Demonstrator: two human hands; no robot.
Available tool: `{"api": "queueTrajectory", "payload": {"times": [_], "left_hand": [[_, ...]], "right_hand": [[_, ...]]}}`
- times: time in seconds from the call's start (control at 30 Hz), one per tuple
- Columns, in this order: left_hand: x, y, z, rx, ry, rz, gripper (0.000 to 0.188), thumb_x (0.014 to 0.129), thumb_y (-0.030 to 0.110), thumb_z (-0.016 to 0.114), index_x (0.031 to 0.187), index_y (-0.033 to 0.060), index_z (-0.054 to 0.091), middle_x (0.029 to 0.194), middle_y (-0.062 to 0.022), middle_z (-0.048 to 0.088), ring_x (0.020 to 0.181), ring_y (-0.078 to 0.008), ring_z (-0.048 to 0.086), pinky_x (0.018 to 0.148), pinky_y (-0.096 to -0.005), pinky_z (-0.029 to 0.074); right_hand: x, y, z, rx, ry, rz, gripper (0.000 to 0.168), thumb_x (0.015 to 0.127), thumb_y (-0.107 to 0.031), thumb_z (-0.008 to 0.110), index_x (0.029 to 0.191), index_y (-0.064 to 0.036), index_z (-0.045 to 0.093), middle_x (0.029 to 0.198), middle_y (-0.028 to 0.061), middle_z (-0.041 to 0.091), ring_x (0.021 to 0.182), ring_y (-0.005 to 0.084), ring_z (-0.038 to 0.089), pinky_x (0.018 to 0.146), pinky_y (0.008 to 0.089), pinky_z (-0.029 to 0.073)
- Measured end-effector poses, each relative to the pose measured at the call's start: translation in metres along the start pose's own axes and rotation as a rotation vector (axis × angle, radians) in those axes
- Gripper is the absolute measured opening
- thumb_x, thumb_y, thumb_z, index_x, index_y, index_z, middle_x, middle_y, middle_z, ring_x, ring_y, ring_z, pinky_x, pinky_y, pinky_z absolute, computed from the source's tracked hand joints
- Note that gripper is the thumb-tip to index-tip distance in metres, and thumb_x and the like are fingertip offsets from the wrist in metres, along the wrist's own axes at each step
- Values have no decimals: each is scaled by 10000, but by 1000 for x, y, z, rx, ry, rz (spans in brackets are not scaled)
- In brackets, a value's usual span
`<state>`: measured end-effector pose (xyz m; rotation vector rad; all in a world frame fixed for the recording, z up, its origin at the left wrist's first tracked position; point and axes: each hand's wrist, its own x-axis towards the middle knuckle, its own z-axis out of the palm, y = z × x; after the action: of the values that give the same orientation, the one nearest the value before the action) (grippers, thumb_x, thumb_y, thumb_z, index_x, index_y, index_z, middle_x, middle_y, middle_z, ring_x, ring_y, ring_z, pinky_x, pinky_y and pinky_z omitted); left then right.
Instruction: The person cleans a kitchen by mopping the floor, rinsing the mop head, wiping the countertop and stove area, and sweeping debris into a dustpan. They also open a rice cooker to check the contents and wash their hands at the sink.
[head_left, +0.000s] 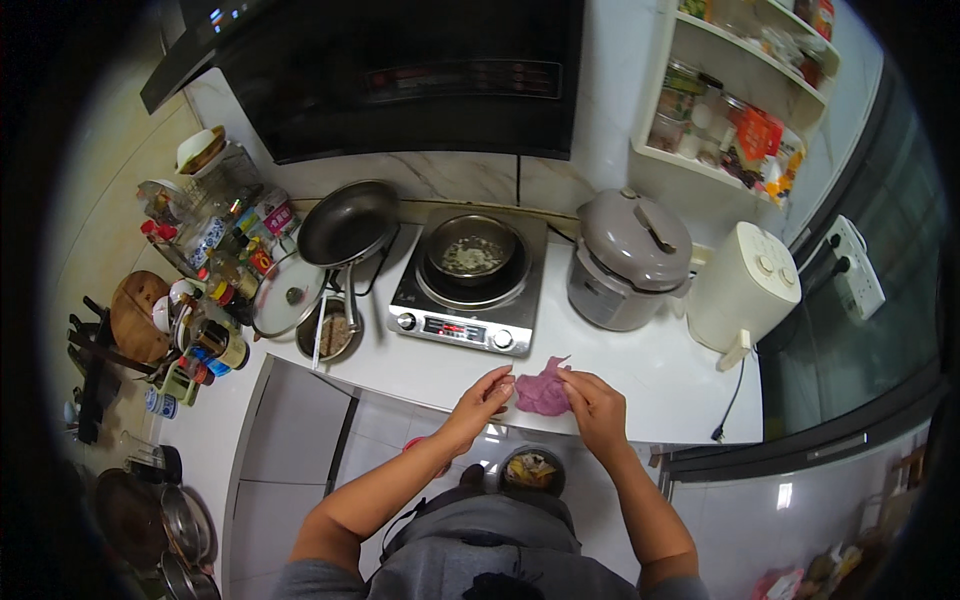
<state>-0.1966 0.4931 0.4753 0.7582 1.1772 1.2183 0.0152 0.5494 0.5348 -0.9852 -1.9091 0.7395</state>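
Observation:
My right hand (598, 411) pinches the edge of a purple cloth (545, 391) above the front of the white counter (637, 382). Just left of the cloth is my left hand (484, 403), its fingers curled loosely; whether they touch the cloth I cannot tell. Beyond both hands stands an induction cooker (465, 330) with a lit red display. A steel pan (471, 247) with pale chopped food in it sits on the cooker.
A grey electric pressure cooker (630, 262) and a cream air fryer (744, 289) stand right. Left are a frying pan (349, 223), a glass lid (289, 295), a small pot (335, 334) and crowded bottles (223, 341). A range hood (405, 82) overhangs the back. A waste bin (531, 471) stands on the floor.

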Motion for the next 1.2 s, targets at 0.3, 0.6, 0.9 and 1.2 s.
{"api": "queueTrajectory", "payload": {"times": [0.3, 0.6, 0.9, 1.2], "left_hand": [[14, 0, -77, -38, 54, 8, 64, 934, 119, 639, 964, 86, 594, 869, 20, 619, 802, -56, 562, 758, -208, 467], [18, 23, -125, -410, 414, 15, 104, 976, 233, 544, 911, 153, 535, 907, 1, 605, 808, -136, 608, 761, -337, 560], [47, 58, -134, -578, 490, 141, 141, 995, 273, 523, 1058, 147, 525, 1033, -9, 627, 898, -177, 628, 795, -378, 554], [61, 87, -164, -393, 574, 88, 150, 957, 291, 572, 983, 144, 556, 896, 15, 561, 821, -137, 550, 698, -323, 528]], "right_hand": [[52, -41, 65, -303, -44, -73, 135, 918, -140, 618, 980, -56, 705, 919, 110, 714, 787, 290, 686, 681, 345, 537], [69, -32, 78, -89, 4, 307, 211, 891, -235, 669, 1033, -81, 642, 852, 115, 693, 776, 303, 683, 701, 379, 531], [63, 22, 118, -314, -367, 270, 295, 788, -248, 748, 1004, -67, 660, 1036, 157, 645, 930, 340, 630, 796, 377, 499], [96, -25, 140, 1015, -439, 610, 526, 925, -155, 607, 1403, -28, 428, 1259, 97, 583, 1167, 199, 556, 1037, 335, 407]]}}
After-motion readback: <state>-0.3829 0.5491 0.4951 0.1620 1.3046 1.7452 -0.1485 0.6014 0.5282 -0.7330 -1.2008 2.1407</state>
